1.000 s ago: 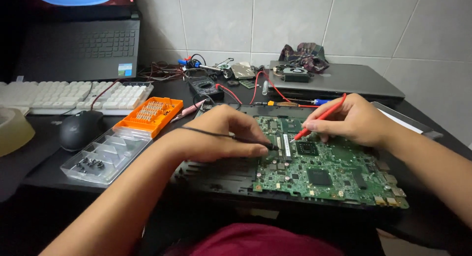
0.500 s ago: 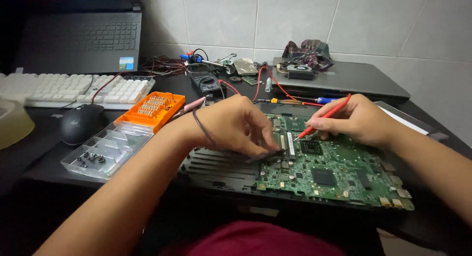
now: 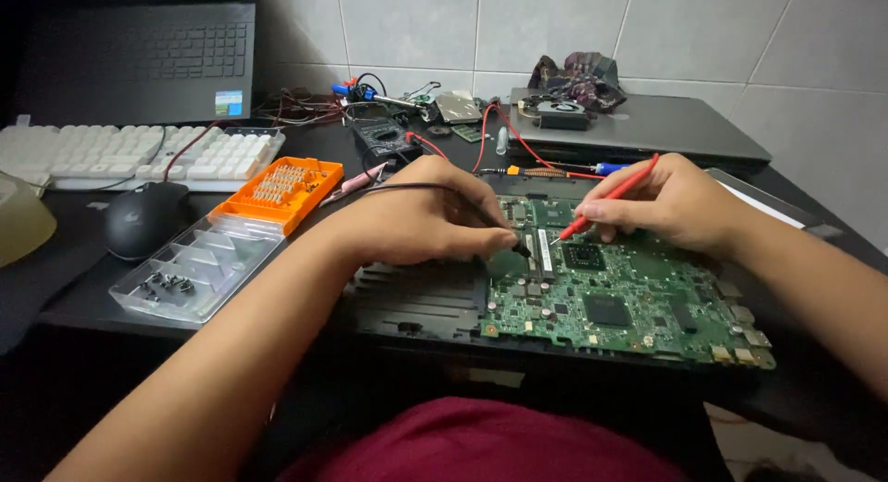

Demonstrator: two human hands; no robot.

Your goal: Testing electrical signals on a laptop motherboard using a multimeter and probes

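From the head camera, looking down at the dark desk (image 3: 83,302): the green circuit board (image 3: 629,297) lies at about four o'clock from the middle of the view, resting on a black laptop shell (image 3: 416,302). The left hand (image 3: 425,223) sits at its nine o'clock edge, fingers pressed together in a pinch around a black probe (image 3: 513,243), its tip down on the board. The right hand (image 3: 680,204), at the board's twelve o'clock side, pinches a red probe (image 3: 606,200) like a pen, tip touching the board just beside the black one.

Out at nine o'clock lie a clear parts tray (image 3: 199,265) with small screws, an orange bit case (image 3: 277,191) touching it, and a black mouse (image 3: 146,218). A white keyboard (image 3: 129,154) runs at ten o'clock. A black multimeter (image 3: 384,140) sits at twelve, a closed grey laptop (image 3: 647,130) at one.
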